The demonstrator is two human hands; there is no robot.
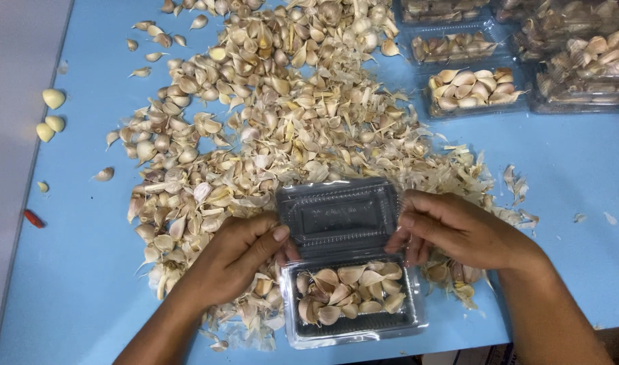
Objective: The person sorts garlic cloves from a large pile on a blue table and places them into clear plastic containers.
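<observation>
A clear plastic clamshell box [353, 328] lies near the table's front edge, its tray filled with garlic cloves [349, 294]. Its hinged lid [340, 213] stands raised behind the tray. My left hand [232, 260] grips the lid's left edge, thumb on top. My right hand [458, 230] pinches the lid's right edge with the fingertips. Both hands rest amid loose cloves and papery skins.
A big heap of unpeeled garlic cloves [276, 115] covers the middle of the blue table [80, 270]. Several filled clear boxes [472, 88] stand at the back right. Three peeled cloves [49, 115] and a small red item [34, 218] lie off the left edge.
</observation>
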